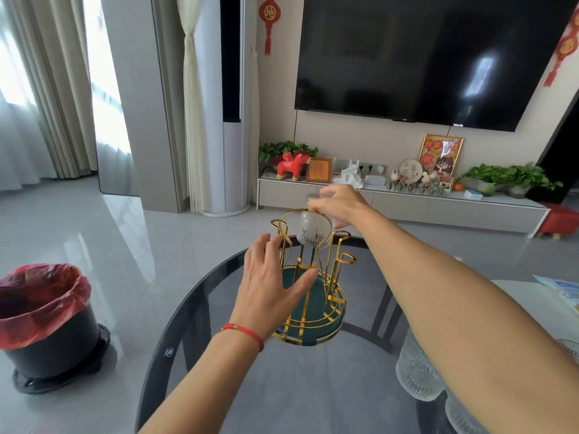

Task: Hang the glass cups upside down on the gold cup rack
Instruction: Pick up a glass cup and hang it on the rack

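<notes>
View from above the person's hands at a round dark glass table [282, 386]. The gold cup rack [313, 277], a ring of upright wire hooks rising from a green circular tray with a gold rail, stands on the far half of the tabletop. The right hand [340, 206] reaches over the rack's far side with its fingers closed around the base of a ribbed glass cup [314, 233], which is held mouth down (the upper part is blurred, so the exact finger placement cannot be told); the cup sits inside the tall gold loop at the back of the rack, and whether it already rests on a hook cannot be told. The left hand [272, 286], with a red cord bracelet [244, 332] at the wrist, is spread open with fingers extended, its fingertips at the near-left hooks and its thumb lying across the front of the rack; it grips nothing firmly. Two more ribbed glass cups [419, 371] stand near the table's right edge, partly hidden beneath the right forearm, well apart from the rack. On the floor to the left stands a black bin with a red liner [47, 314]. Beyond the table, a wall-mounted television [438, 57] hangs above a low white cabinet [407, 205] carrying a red toy horse [293, 166], framed pictures and potted plants.
</notes>
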